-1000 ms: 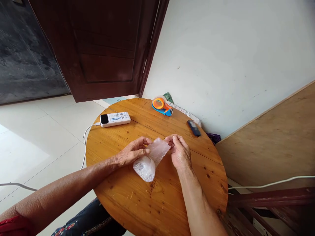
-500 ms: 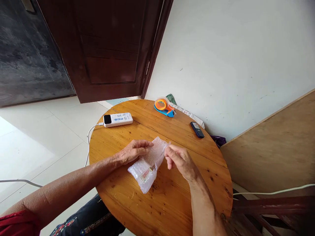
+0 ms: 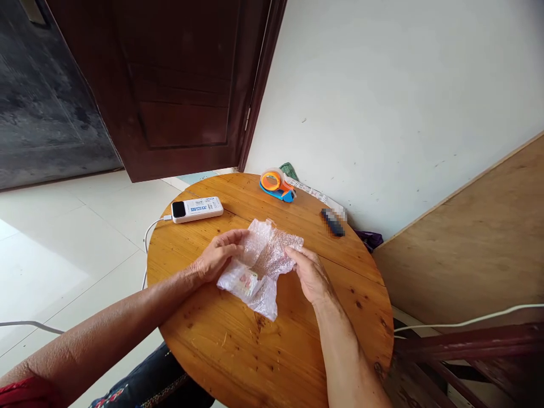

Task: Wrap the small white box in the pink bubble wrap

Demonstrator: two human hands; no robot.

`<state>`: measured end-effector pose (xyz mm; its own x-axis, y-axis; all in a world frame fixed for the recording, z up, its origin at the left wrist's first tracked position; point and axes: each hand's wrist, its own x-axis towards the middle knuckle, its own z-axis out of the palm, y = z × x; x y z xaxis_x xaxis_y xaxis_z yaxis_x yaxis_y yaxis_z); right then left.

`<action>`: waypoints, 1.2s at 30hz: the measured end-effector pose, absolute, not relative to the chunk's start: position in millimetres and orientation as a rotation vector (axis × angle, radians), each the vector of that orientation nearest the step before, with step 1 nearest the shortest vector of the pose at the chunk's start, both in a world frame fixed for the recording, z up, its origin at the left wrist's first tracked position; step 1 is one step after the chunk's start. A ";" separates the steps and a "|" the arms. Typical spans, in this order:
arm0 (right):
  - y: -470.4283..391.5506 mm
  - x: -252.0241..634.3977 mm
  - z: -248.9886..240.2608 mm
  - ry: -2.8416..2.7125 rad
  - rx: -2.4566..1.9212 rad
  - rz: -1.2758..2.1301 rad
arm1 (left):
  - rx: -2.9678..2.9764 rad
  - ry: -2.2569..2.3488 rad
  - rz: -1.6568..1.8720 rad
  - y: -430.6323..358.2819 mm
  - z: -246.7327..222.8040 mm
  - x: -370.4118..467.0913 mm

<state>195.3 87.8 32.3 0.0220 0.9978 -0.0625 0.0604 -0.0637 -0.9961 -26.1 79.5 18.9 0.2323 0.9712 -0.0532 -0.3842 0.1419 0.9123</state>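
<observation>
A crinkled sheet of clear bubble wrap (image 3: 272, 249) lies partly unfolded on the round wooden table (image 3: 204, 334). Inside its lower left part shows a small flat item (image 3: 249, 279) with pale and reddish print; its kind I cannot make out. My left hand (image 3: 219, 255) grips the wrap's left edge, thumb on top and fingers along the side. On the opposite side my right hand (image 3: 310, 272) pinches the wrap's right edge between thumb and fingers, holding that flap up and outward.
A white power bank (image 3: 198, 209) with a plugged-in cable sits at the table's left. An orange and blue tape dispenser (image 3: 277, 184) stands at the back, and a dark, blurred object (image 3: 332, 222) lies at the right rim. Behind are a brown door (image 3: 182, 124) and white wall.
My right hand has pulled the wrap's right flap outward, so the wrap is wider and more open. My left hand stays at the left edge. The view has shifted slightly.
</observation>
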 end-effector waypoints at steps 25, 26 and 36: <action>98.5 192.9 14.9 -0.921 -1.178 1.342 | 0.725 1.117 1.296 99.7 19.8 -43.4; 98.9 194.5 15.3 -0.921 -1.205 1.311 | 0.724 1.096 1.298 99.5 20.3 -43.4; 102.9 205.0 10.1 -1.257 -1.444 0.833 | 1.217 1.233 1.277 97.2 11.1 -45.9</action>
